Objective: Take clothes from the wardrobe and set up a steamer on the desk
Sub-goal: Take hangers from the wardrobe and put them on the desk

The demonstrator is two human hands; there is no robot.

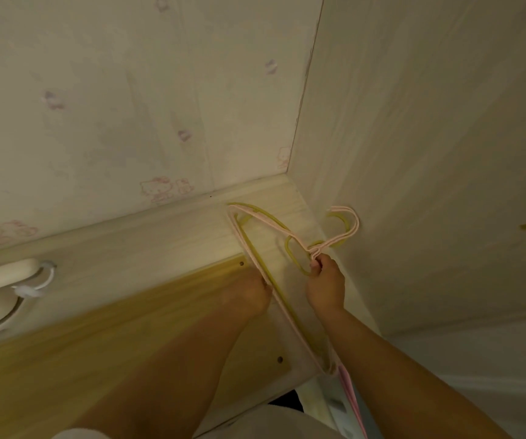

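Two thin hangers, a pink hanger and a yellow hanger, lie stacked together near the top of a pale wooden wardrobe. My right hand grips both by the neck, just below their hooks, which point right towards the side wall. My left hand touches the hangers' long lower bar; it is blurred, so its fingers are hard to read. No clothes hang on the hangers and no steamer is in view.
Patterned wallpaper covers the wall behind. A plain wall stands close on the right. A white rounded object with a cord rests on the wardrobe top at the left. Pink and white fabric shows below.
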